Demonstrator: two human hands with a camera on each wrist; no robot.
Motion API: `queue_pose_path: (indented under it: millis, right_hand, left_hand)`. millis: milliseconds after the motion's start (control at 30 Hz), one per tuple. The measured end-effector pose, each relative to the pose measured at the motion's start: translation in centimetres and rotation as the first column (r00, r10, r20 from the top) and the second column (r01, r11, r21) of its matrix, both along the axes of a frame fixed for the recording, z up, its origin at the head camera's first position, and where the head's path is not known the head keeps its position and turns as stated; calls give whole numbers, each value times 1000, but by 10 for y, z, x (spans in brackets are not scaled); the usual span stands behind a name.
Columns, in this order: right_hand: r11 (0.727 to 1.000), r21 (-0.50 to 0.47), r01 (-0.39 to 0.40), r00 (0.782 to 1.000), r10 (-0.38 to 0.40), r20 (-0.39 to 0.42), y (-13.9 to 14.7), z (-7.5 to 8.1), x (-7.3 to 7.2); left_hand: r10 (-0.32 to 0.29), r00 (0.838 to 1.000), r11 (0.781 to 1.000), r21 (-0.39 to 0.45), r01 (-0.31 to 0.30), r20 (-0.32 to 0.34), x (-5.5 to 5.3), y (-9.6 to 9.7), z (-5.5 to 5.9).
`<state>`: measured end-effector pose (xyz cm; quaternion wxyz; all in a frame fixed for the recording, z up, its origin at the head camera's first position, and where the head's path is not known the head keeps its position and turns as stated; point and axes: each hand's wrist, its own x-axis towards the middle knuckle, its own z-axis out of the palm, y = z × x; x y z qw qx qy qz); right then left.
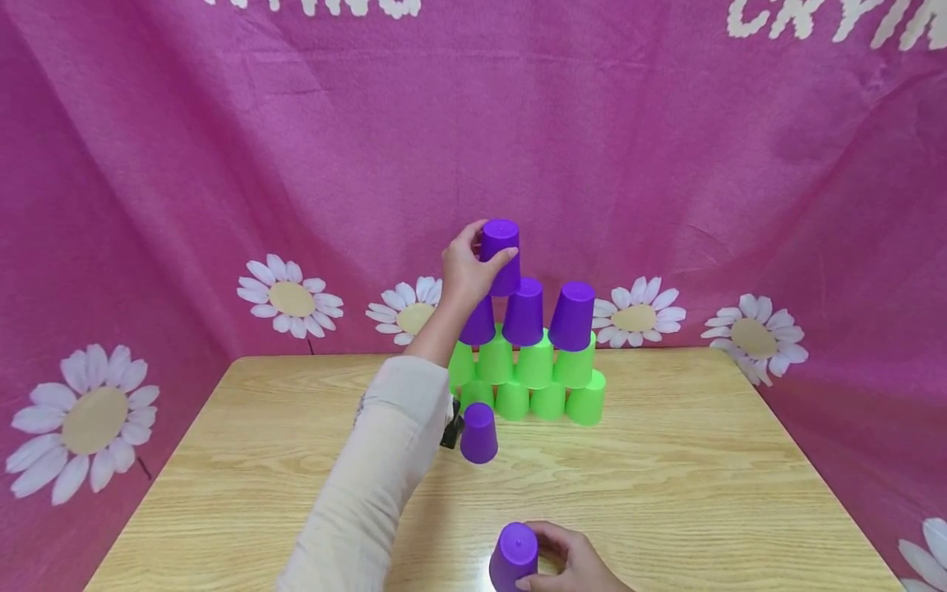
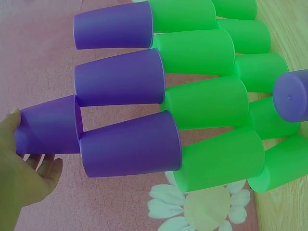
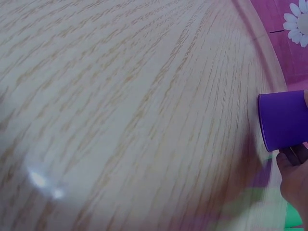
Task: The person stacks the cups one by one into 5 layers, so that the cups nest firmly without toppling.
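My left hand (image 1: 468, 265) grips an upside-down purple cup (image 1: 501, 247) at the top of a cup stack. In the left wrist view its rim meets the bases of two purple cups (image 2: 120, 77) in the row below. That row has three purple cups, standing on green cups (image 1: 535, 364), with another green row (image 1: 587, 399) at the bottom. Near the front table edge my right hand (image 1: 570, 559) holds a second upside-down purple cup (image 1: 514, 557), thumb and fingers around its side. One more purple cup (image 1: 479, 433) stands by itself in front of the stack.
A small black object (image 1: 452, 427) lies left of the lone purple cup, partly hidden by my left sleeve (image 1: 385, 460). The wooden table (image 1: 666, 477) ends at the back against a pink curtain (image 1: 355, 164) with daisies.
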<state>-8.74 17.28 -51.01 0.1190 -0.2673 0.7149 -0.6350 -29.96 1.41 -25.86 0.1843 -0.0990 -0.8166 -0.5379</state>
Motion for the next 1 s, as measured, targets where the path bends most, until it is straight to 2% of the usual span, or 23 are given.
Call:
queue_pose_path:
  millis: [233, 467, 533, 700, 1000]
  right_hand:
    - [1000, -7, 2, 1000, -2, -26, -1, -1, -2]
    - [997, -79, 20, 990, -31, -139, -1, 4, -6]
    - [996, -84, 32, 989, -44, -138, -1, 8, -7]
    - [994, -17, 105, 986, -107, -126, 2, 18, -10]
    - [977, 47, 208, 950, -190, -249, 10, 37, -22]
  left_hand:
    - [-10, 1000, 1000, -2, 10, 2, 0, -2, -1]
    - [-12, 1000, 1000, 10, 12, 9, 0, -5, -4]
    - [-13, 1000, 1000, 8, 13, 8, 0, -6, -4]
    - [-2, 999, 1000, 4, 2, 34, 2, -12, -5]
    - [-13, 998, 999, -38, 15, 61, 6, -31, -13]
